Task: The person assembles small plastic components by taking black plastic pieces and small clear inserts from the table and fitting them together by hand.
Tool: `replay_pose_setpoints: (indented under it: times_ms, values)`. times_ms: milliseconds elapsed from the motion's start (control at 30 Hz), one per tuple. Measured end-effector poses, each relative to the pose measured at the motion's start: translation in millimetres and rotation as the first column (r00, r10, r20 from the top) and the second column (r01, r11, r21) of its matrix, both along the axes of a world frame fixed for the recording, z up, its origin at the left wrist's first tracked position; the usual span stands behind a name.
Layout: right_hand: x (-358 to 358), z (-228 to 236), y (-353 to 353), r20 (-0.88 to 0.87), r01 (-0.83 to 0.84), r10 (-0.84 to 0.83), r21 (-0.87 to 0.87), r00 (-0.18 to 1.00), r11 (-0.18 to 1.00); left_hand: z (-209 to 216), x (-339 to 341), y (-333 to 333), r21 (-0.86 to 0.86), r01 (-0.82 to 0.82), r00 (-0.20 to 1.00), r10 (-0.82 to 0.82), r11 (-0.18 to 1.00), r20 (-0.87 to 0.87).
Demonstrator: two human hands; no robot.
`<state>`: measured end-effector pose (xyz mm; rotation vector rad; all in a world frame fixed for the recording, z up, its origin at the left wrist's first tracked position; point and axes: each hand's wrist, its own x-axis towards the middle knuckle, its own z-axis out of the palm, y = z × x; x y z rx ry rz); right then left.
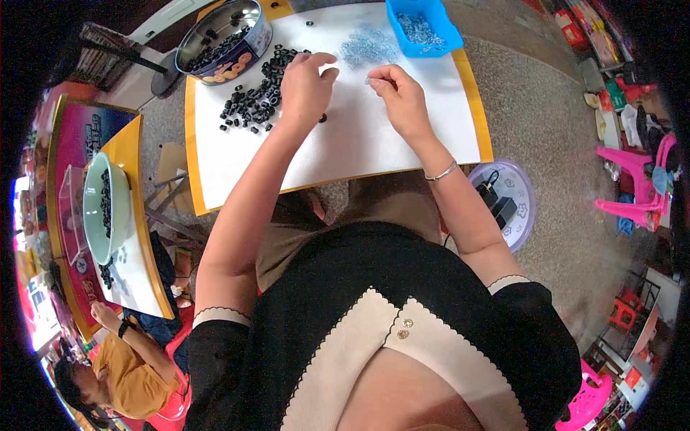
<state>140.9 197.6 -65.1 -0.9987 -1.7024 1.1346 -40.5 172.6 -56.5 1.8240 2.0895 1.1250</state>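
Observation:
My left hand [305, 87] is over the right side of a pile of small black parts [253, 105], which look like short plastic cylinders. Its index finger and thumb are apart, and nothing shows between them. To its right, my right hand [404, 100] pinches a small pale, shiny piece [369, 80] at the fingertips. Just beyond that hand, a heap of tiny silvery-blue pieces [368, 47] is spread on the white tabletop [388, 147]. Both hands are apart from each other.
A round tin [260, 37] with black parts stands at the far left, a blue plastic tray [440, 44] of silvery pieces at the far right. A lilac basin [528, 205] is on the floor at right. At left, another person [136, 373] sits by a table with a pale green bowl [122, 215].

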Motion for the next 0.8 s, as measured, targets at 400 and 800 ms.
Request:
replay_pose_setpoints:
  times_ms: [400, 800]
  values:
    - [5, 9, -12, 0.228, 0.004, 0.025, -0.124, 0.973, 0.992, 19, 51, -42, -0.237, 0.224, 0.634, 0.043, 0.945, 0.772]
    - [14, 9, -20, 0.054, -0.12, 0.121, -0.035, 0.991, 0.992, 16, 53, -43, -0.238, 0.37, 0.372, 0.091, 0.898, 0.924]
